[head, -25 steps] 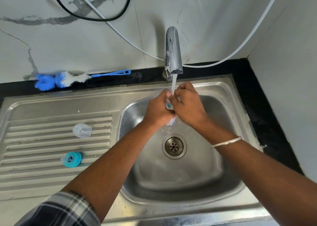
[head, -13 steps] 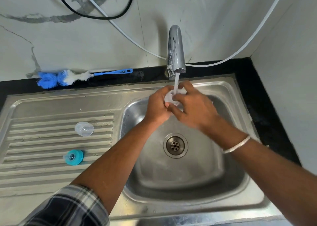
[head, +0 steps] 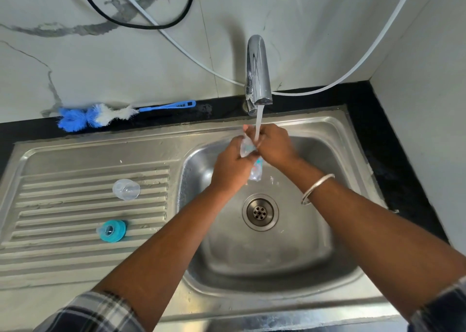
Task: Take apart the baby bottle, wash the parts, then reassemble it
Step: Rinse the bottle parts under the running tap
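1. The clear bottle body is right under the tap, held over the basin of the steel sink with water running onto its upper end. So this looks like the rinse of the body itself.
2. Left hand has its fingers curled round the lower part of the bottle. Right hand is wrapped round the top from the other side. Honestly the bottle is mostly hidden between the two hands, so I can't tell if the mouth faces up into the stream or is tilted off to one side.
3. To do this bit well, I'd get the open mouth square under the stream, let it fill, swirl, then dump it. Turn it between the hands so the outside gets water all round too.
4. Wet clear plastic is slippery, so keep one hand gripping firmly while the other rubs.
5. The bottle brush sits on the black ledge behind the sink, untouched. Probably worth grabbing for the inside.
6. The clear cap and the teal collar with its teat lie on the ribbed drainboard, well apart from the basin.
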`<state>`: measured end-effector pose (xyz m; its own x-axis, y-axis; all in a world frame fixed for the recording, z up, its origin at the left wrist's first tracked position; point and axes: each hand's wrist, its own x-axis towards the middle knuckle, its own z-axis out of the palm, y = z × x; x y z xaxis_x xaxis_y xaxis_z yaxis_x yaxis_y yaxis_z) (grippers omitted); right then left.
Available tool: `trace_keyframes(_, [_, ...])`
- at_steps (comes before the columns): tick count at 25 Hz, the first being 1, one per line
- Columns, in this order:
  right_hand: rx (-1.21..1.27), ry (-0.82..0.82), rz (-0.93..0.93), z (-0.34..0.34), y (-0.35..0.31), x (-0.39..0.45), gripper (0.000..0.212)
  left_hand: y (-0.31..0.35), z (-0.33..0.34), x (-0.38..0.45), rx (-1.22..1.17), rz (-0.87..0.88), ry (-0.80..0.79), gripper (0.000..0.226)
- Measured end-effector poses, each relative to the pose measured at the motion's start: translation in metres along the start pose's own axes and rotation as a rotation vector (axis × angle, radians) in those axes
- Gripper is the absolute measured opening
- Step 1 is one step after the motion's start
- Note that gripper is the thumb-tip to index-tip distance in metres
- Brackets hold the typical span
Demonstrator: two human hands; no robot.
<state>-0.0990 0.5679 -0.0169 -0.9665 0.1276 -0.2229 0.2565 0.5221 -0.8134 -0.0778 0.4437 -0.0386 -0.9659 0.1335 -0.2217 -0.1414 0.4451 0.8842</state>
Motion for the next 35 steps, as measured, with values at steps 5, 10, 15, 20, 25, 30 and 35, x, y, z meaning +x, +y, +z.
trace_keyframes(5, [0.390, -0.206, 0.499, 0.013, 0.022, 0.010, 0.023, -0.007, -0.005, -0.006, -0.266, -0.086, 0.007, 0.026])
trace_keyframes(10, [0.821, -0.239, 0.858, 0.015, 0.043, 0.001, 0.032, 0.011, 0.009, 0.008, -0.045, 0.154, 0.003, 0.028])
trace_keyframes(15, [0.934, -0.298, 0.996, 0.023, 0.050, -0.006, 0.042, 0.029, 0.027, 0.032, 0.352, 0.044, -0.043, 0.042])
trace_keyframes(20, [0.646, -0.031, 0.729, 0.024, 0.039, -0.004, 0.038, 0.042, 0.008, 0.040, 0.579, -0.349, -0.261, 0.037])
trace_keyframes(25, [0.118, -0.049, 0.280, 0.017, 0.021, 0.010, 0.041, 0.026, -0.022, 0.026, -0.055, -0.685, -0.490, 0.020])
trace_keyframes(30, [0.023, -0.244, -0.253, 0.011, 0.007, -0.015, 0.034, -0.002, -0.021, 0.016, 0.011, -0.503, -0.264, 0.045])
trace_keyframes(35, [-0.303, -0.054, -0.220, 0.003, 0.014, 0.002, 0.040, -0.005, 0.005, -0.011, 0.087, 0.032, 0.078, 0.033])
